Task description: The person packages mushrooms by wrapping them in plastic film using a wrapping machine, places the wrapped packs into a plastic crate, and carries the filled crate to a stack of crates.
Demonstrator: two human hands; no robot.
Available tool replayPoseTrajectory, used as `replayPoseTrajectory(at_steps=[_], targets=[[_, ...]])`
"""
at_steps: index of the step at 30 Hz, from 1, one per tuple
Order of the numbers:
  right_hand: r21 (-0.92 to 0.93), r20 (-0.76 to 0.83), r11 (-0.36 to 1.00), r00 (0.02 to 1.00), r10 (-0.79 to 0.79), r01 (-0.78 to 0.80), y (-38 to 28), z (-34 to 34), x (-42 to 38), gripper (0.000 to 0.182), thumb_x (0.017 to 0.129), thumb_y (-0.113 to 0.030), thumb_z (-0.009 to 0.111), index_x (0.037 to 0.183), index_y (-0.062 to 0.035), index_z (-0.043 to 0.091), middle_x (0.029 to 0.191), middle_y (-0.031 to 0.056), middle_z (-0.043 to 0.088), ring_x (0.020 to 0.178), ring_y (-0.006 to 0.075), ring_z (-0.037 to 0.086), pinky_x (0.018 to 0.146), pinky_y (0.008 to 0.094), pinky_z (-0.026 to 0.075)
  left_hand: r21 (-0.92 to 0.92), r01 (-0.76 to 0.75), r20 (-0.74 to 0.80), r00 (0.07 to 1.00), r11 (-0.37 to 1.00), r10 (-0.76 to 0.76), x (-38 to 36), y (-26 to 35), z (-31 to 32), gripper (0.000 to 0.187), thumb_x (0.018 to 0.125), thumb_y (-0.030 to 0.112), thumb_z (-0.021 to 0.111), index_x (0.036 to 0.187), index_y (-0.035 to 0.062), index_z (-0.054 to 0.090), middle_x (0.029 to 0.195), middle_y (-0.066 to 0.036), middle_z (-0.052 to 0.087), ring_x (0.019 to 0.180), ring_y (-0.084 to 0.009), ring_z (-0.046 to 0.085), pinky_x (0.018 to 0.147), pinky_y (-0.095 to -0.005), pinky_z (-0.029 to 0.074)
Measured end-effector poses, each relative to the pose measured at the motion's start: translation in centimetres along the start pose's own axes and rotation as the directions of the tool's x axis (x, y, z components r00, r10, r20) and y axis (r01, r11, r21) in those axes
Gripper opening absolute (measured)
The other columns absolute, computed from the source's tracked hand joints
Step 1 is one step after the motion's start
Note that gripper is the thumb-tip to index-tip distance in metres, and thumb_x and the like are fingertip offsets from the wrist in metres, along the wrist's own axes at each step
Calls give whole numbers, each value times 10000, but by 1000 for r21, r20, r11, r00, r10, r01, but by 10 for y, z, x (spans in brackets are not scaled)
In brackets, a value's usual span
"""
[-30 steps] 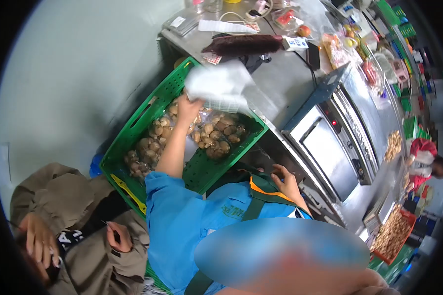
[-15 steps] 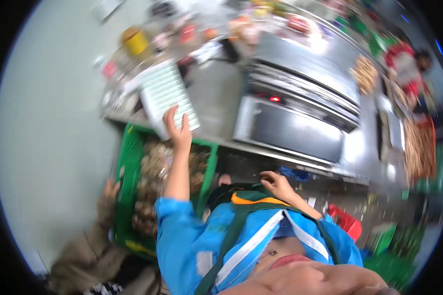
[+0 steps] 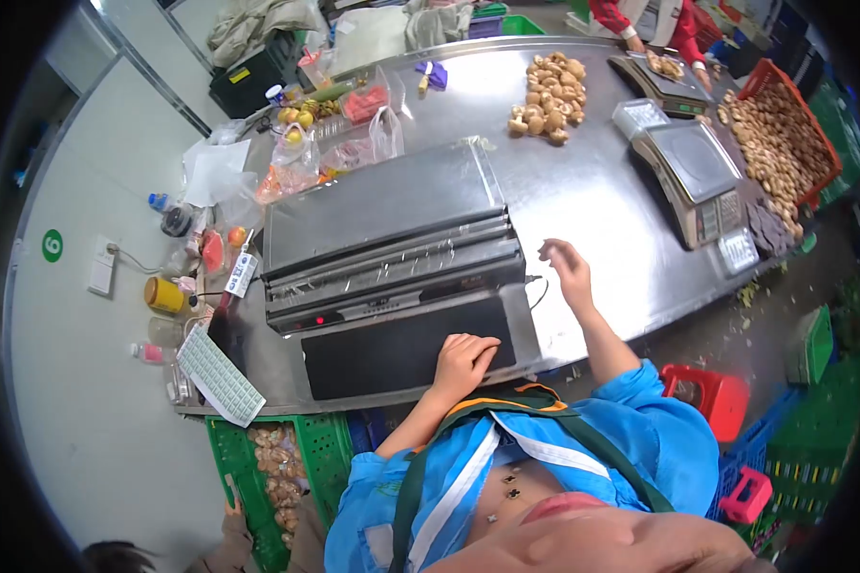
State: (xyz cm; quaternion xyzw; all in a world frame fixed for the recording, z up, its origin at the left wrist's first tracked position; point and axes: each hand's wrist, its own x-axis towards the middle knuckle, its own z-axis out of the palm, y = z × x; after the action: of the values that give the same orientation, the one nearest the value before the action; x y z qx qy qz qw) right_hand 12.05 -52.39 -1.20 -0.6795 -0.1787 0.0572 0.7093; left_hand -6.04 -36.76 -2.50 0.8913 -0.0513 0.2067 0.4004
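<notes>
My left hand (image 3: 463, 365) is loosely closed over the black pad (image 3: 382, 361) at the front of a film-wrapping machine (image 3: 387, 205). Its fingers are curled together, and nothing shows in them. To the right of the machine, my right hand (image 3: 568, 267) is raised over the bare metal table (image 3: 621, 296), fingers bent and apart, holding nothing. A thin cable (image 3: 542, 289) runs from the machine's side near that hand. A pale keyboard (image 3: 222, 375) lies slanted at the table's left front corner, away from both hands.
Mushrooms (image 3: 551, 95) are heaped at the back. Scales (image 3: 688, 177) stand right, by an orange crate (image 3: 836, 158) of mushrooms. Another person's red sleeve (image 3: 610, 14) shows beyond. Bagged food (image 3: 291, 158) sits back left. A green crate (image 3: 229, 458) stands below the keyboard, with someone's arm beside it.
My left hand has left the keyboard and moved right to the black pad. My right hand has risen from near my waist to over the table. The view has turned.
</notes>
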Motion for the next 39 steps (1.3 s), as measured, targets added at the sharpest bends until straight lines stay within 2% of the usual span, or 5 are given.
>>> replayPoseTrajectory(at_steps=[5,12,19,22,39], targets=[[-188,-19,976,993,-120,114,79,-76,193,268,878,-222,548,1030,-6,596,915,99,638,813,169,603,742,285,455,251,116,-29,993,961,-112,30,-16,57,78,777,154,612,838,111,632,732,-34,579,692,-215,546,665,-347,381],[-760,233,524,913,-334,386,133,-80,397,264,803,-248,592,1026,-114,636,956,131,625,879,291,595,782,371,467,347,199,-56,980,917,-191,40,-19,63,80,747,147,628,815,107,641,624,-25,521,590,-195,514,591,-330,364],[-791,538,287,838,-96,540,172,-52,476,451,801,-404,547,1197,-191,520,1230,110,490,1110,314,463,907,418,388,389,227,27,966,893,-257,39,-25,65,152,693,138,669,837,144,623,618,0,509,576,-176,508,563,-316,351],[-863,497,132,867,43,488,193,-38,473,489,790,-476,522,1189,-192,529,1233,98,494,1111,315,469,900,441,385,386,219,-5,972,896,-235,41,-27,67,195,644,87,688,816,145,618,593,4,500,538,-176,480,544,-319,325],[-834,482,255,871,-97,489,155,-97,234,387,714,-405,608,980,-124,630,1138,106,487,944,309,480,858,443,361,359,182,-33,983,915,-182,53,-7,65,78,696,102,643,769,106,618,618,-34,508,568,-219,488,579,-348,339]])
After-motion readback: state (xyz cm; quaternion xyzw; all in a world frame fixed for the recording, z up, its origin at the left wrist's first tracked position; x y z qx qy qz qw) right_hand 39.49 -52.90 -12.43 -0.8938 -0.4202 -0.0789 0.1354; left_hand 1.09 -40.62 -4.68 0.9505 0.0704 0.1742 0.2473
